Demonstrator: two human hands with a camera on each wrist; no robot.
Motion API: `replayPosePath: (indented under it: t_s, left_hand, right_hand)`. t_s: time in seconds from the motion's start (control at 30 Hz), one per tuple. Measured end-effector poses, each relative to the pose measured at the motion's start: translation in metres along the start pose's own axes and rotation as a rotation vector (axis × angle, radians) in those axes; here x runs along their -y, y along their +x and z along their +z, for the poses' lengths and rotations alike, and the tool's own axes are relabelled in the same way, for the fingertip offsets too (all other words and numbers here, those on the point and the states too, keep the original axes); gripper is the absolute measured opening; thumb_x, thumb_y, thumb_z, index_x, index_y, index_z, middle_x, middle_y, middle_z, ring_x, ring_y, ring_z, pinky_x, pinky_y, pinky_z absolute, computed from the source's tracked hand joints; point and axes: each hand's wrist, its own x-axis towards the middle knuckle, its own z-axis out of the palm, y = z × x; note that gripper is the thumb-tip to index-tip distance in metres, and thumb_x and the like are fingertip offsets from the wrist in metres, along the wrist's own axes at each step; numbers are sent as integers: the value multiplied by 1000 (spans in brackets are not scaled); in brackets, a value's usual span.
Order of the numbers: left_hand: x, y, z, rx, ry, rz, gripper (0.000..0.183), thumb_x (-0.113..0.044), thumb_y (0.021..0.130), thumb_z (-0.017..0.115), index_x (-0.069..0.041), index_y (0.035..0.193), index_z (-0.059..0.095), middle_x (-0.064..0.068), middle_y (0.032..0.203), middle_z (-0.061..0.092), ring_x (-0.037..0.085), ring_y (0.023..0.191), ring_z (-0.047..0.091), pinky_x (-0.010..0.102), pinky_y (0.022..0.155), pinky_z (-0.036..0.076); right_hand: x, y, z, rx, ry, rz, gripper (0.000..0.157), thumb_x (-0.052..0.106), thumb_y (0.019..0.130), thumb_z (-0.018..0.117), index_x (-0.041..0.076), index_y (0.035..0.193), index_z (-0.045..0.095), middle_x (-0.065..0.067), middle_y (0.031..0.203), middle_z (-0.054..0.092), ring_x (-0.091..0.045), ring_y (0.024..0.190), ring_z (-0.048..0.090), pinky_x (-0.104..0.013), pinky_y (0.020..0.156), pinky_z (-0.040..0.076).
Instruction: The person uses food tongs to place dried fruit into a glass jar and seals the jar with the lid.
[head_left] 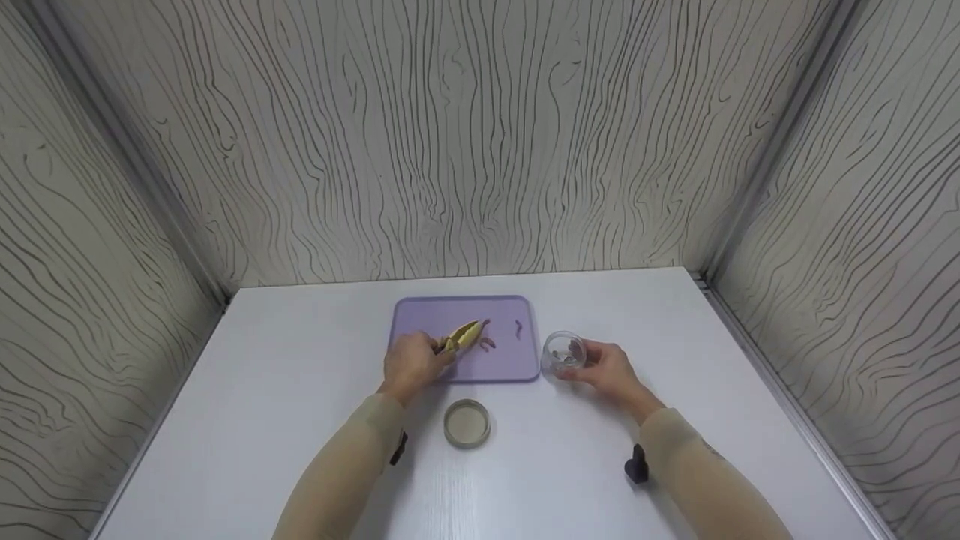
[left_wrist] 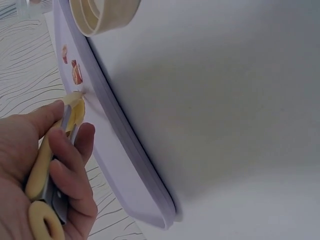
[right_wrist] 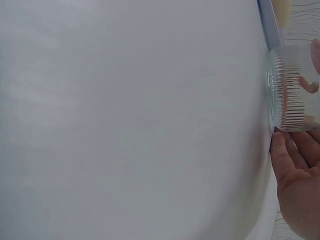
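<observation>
Tongs (head_left: 466, 334), gripped in left hand (head_left: 411, 367) over tray (head_left: 442, 309), best squeezed lightly on pieces (head_left: 488, 343); jar (head_left: 550, 363), clasped in right hand (head_left: 611, 371) beside tray's right edge, best held steady.

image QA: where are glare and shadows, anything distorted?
Head: faint streaky glare on the white table below the round lid, soft shadow by the left sleeve. Left wrist: broad soft shadow over the table, thin dark one along the tray. Right wrist: pale glare at left, darkening toward lower right; the ribbed jar visually breaks up its contents.
</observation>
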Motion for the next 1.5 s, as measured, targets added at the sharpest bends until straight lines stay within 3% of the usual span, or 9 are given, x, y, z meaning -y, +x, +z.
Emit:
replayPosePath:
  t_s: [0.23,0.47,0.73,1.03,1.3,1.5]
  left_hand:
    - [-2,-2,-2,21,-35,-8,33,-42,99,86,-10,106,89,3,95,82,16,75,63,29,64,47]
    - [-3,-3,-4,24,-37,-5,37,-44,99,86,-10,115,88,5,103,84,17,79,65,30,69,50]
    - [-3,-4,-8,16,-45,17,33,-44,99,86,-11,101,88,1,90,77,16,75,59,30,62,43]
    - [-5,-8,-13,13,-70,18,31,-43,99,86,-12,104,88,0,95,78,17,81,61,31,67,46]
    - [-9,-10,-15,10,-60,65,35,-45,98,87,-19,77,76,-6,74,60,13,68,51,29,57,37]
    - [-16,-13,-18,22,-45,70,34,-49,97,86,-22,80,77,-7,73,61,14,69,53,30,58,39]
  right_hand:
    - [-1,2,1,23,48,1,73,19,87,98,4,151,68,-15,149,75,-41,153,61,-59,135,36]
    - [-3,3,1,21,39,-7,74,19,87,98,3,152,67,-15,151,74,-42,153,61,-60,135,37]
    - [-3,2,1,24,47,-4,76,22,87,98,3,154,65,-16,153,72,-43,155,58,-61,135,36]
    - [-2,1,-1,27,38,15,80,26,88,98,5,156,64,-16,158,68,-43,159,53,-62,136,33]
    - [-1,0,-1,31,56,19,77,26,87,99,4,154,66,-15,155,71,-42,156,57,-61,136,35]
    - [-1,1,-1,26,47,26,80,27,87,99,3,155,64,-16,156,70,-43,158,55,-62,136,33]
